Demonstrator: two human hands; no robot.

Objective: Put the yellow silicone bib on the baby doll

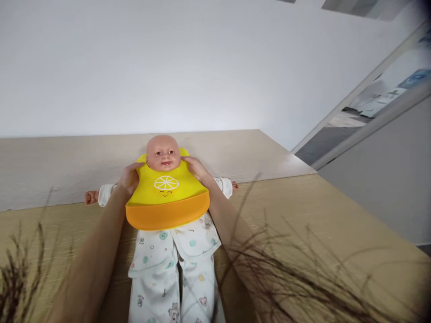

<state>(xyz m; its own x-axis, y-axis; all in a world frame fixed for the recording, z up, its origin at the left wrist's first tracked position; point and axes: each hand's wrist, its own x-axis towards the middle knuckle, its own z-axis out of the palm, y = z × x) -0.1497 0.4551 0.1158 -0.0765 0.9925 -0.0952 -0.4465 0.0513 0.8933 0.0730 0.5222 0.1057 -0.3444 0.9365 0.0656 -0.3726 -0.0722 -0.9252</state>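
Observation:
A baby doll (163,153) lies on its back on a wooden table (319,215), dressed in white printed clothes (175,264). A yellow silicone bib (166,195) with an orange pocket and a lemon print covers its chest. My left hand (129,178) is closed on the bib's left neck strap beside the doll's shoulder. My right hand (197,168) grips the right strap next to the doll's neck. The fingertips of both hands are tucked behind the bib.
A white wall rises behind the table. The table's right edge runs diagonally toward the lower right, with a grey partition (387,179) beyond it. Dark blurred strands (279,269) hang across the bottom of the view.

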